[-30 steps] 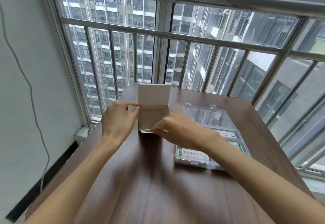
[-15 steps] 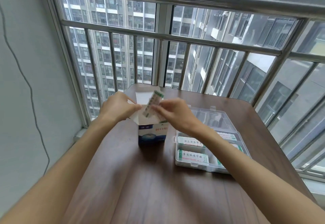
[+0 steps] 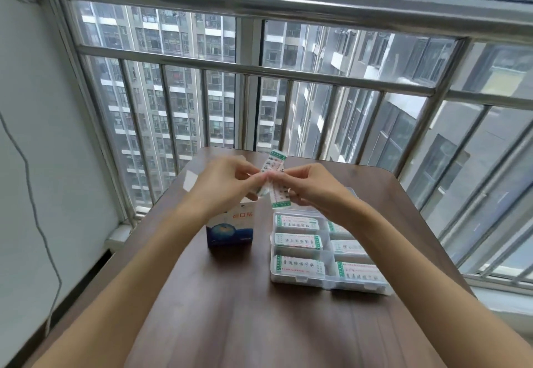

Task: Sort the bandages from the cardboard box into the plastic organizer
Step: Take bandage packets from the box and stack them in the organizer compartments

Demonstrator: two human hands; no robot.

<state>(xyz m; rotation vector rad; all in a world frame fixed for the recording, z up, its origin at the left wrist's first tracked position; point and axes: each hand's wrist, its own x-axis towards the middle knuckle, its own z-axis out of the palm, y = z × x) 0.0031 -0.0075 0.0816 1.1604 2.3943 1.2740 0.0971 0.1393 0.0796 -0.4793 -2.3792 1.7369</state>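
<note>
Above the cardboard box (image 3: 230,229), left hand (image 3: 222,183) and right hand (image 3: 314,186) pinching bandages (image 3: 274,177) (fanned), plastic organizer (image 3: 326,281) alongside

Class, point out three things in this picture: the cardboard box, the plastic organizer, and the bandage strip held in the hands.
cardboard box (image 3: 230,230): head view, on its blue printed front face.
plastic organizer (image 3: 302,280): head view, on its clear front wall.
bandage strip (image 3: 279,198): head view, on its lower hanging end below the fingers.

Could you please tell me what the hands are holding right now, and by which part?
Both hands, left and right, pinch wrapped bandages near their middles with the fingers, above the table.
</note>
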